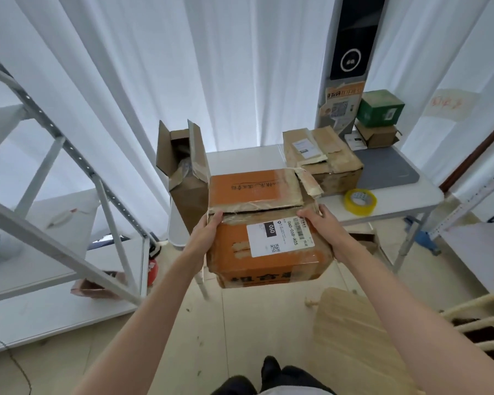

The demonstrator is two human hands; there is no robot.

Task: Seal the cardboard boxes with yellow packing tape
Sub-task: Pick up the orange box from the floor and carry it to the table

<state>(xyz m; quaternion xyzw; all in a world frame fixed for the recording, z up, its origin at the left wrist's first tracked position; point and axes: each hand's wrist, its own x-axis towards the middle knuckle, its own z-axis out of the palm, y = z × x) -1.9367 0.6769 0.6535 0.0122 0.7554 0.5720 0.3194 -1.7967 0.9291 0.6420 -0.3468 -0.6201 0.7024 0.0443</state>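
We have a single head-worn wide-angle view, looking forward and steeply down along both forearms. The left hand (204, 238) and right hand (324, 232) sit close, mid-frame; the white table (397, 205) lies just beyond, curtains behind, floor at bottom edge.

Orange box (264, 246) held off table edge, flaps unsealed; yellow tape roll (360, 201) on table.

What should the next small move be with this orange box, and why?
Probably set the orange box down on the white table. Both the left hand and right hand grip its sides, so neither can reach the yellow tape roll lying there.
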